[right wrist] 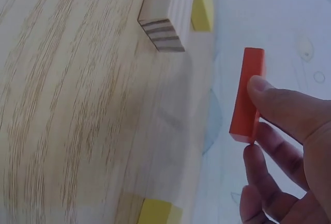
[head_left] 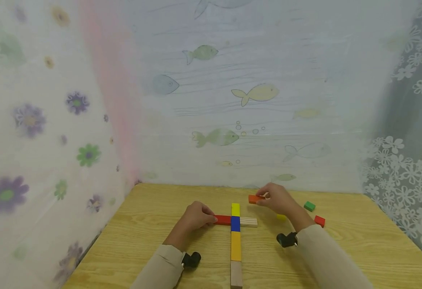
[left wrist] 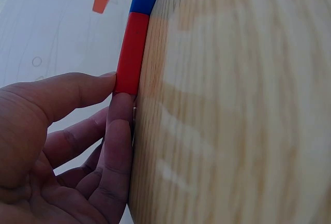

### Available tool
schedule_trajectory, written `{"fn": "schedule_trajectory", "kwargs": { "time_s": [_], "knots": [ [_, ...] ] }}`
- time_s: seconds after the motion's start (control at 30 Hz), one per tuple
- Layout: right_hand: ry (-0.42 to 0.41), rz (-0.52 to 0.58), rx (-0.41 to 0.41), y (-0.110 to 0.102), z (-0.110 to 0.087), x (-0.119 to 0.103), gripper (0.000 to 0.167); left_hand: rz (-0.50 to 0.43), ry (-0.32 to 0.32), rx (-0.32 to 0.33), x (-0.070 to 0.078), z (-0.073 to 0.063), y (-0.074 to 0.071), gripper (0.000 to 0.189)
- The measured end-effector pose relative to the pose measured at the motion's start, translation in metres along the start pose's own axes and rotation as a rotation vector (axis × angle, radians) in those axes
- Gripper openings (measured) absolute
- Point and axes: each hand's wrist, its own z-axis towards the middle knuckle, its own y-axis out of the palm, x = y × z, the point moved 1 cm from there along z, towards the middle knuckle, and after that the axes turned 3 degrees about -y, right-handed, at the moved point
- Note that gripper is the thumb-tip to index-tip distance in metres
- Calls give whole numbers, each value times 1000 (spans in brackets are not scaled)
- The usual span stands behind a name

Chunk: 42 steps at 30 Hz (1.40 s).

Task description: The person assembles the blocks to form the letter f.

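My left hand [head_left: 195,216] pinches the outer end of a long red block [head_left: 223,220] lying on the table. The block's other end meets a blue block [head_left: 235,224]. Above the table at the back, my right hand [head_left: 277,198] holds an orange block [right wrist: 247,94] between thumb and fingers. A yellow block [head_left: 235,209] lies beyond the blue one, and an orange-yellow block [head_left: 236,245] and a plain wooden block [head_left: 236,275] run toward me in line. Another plain wooden block [head_left: 248,222] extends right from the blue one, so the laid blocks form a cross.
To the right lie a loose green block [head_left: 309,206], a short red block [head_left: 319,221] and a small yellow block [head_left: 281,217], partly behind my right forearm. The wooden table [head_left: 131,241] ends at a curtain [head_left: 182,160] printed with fish.
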Motion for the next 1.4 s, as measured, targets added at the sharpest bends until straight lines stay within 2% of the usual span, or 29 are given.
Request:
{"fn": "schedule_trajectory", "kwargs": {
  "time_s": [0.73, 0.97, 1.23, 1.4],
  "knots": [
    [14, -35, 72, 28, 26, -7, 23, 0, -12, 0, 0, -3, 0, 11],
    [17, -16, 46, 33, 32, -8, 25, -19, -16, -7, 1, -3, 0, 11],
    [75, 38, 24, 41, 36, -5, 25, 2, 18, -7, 2, -4, -1, 13],
    [107, 82, 15, 46, 34, -7, 25, -11, 15, -16, 3, -5, -3, 13]
  ]
}}
